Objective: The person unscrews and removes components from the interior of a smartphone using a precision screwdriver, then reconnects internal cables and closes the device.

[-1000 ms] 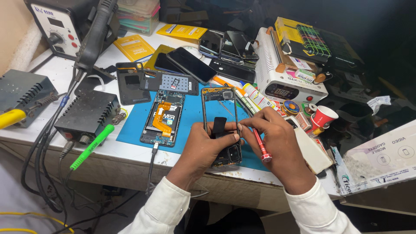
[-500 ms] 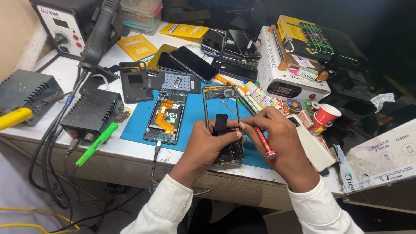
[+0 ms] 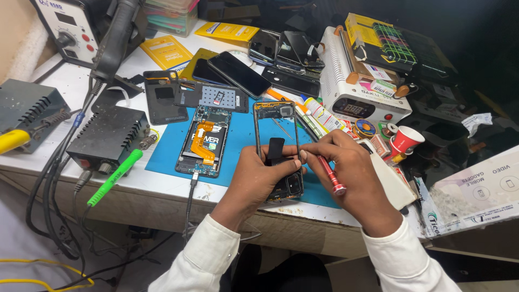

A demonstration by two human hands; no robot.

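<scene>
A bare phone frame (image 3: 277, 114) lies lengthwise on the blue work mat (image 3: 238, 135) near the table's front edge. My left hand (image 3: 259, 176) grips its near end, thumb against a black rectangular part (image 3: 275, 150) in the middle of the frame. My right hand (image 3: 346, 173) holds a red screwdriver (image 3: 327, 174) and its fingertips meet the left thumb at the frame's right side. To the left on the mat lies an opened phone (image 3: 204, 141) with an orange flex cable, a charging cable plugged into its near end.
A soldering station (image 3: 108, 138) with a green-handled iron (image 3: 114, 178) sits left, a hot-air unit (image 3: 70, 24) behind. Several phones (image 3: 254, 65) and a white machine (image 3: 357, 92) stand at the back. A red cup (image 3: 405, 139) and a cardboard box (image 3: 476, 192) are right.
The view has shifted slightly. My hands stay on the phone frame; the right fingertips have closed in toward the left thumb.
</scene>
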